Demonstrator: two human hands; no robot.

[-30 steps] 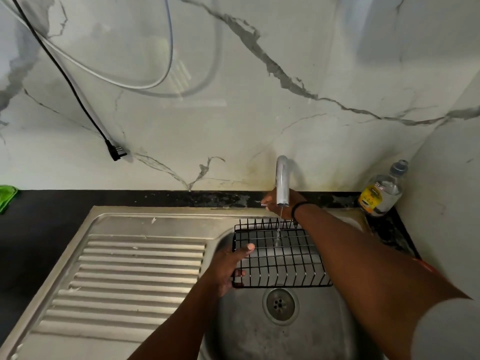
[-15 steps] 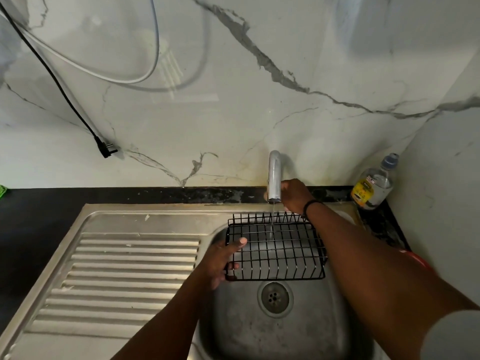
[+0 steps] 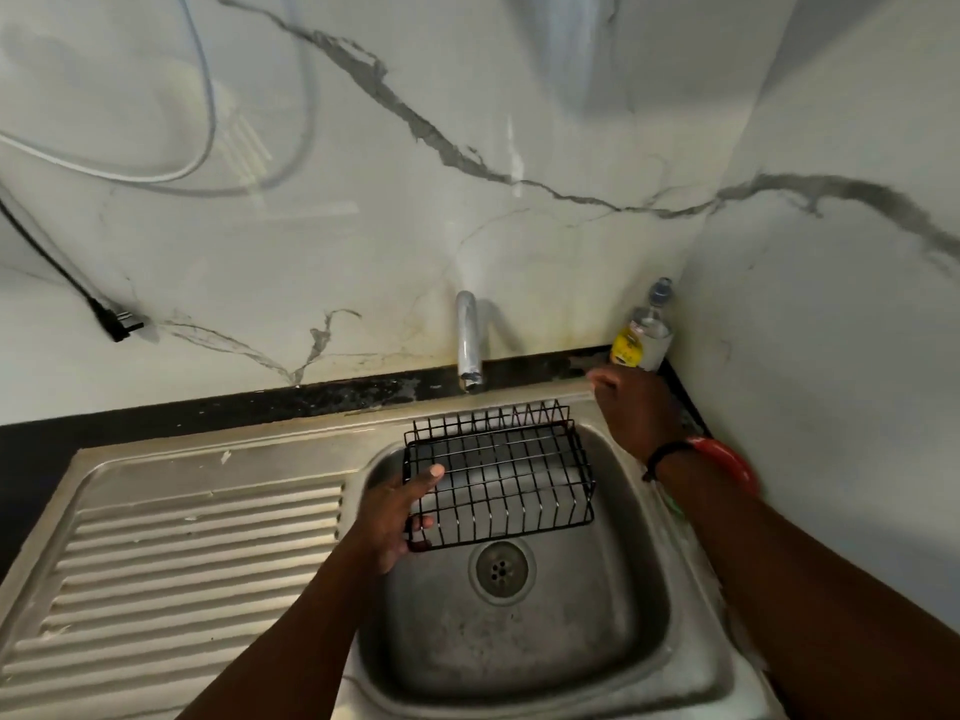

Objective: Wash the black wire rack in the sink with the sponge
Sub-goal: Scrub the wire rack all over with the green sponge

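Over the steel sink (image 3: 670, 574), the left hand (image 3: 387, 517) grips the black wire rack (image 3: 498, 480) at its left edge, while the right hand (image 3: 636, 407), fingers loose and empty, hovers at the far right near a bottle (image 3: 644, 335).

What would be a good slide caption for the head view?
Left hand holds black wire rack over the sink; right hand reaches toward the corner bottle.

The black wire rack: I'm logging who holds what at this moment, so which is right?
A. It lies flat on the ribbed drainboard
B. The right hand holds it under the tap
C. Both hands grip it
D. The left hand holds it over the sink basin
D: the left hand grips the left edge of the black wire rack above the sink, while the right hand is off it, near the bottle.
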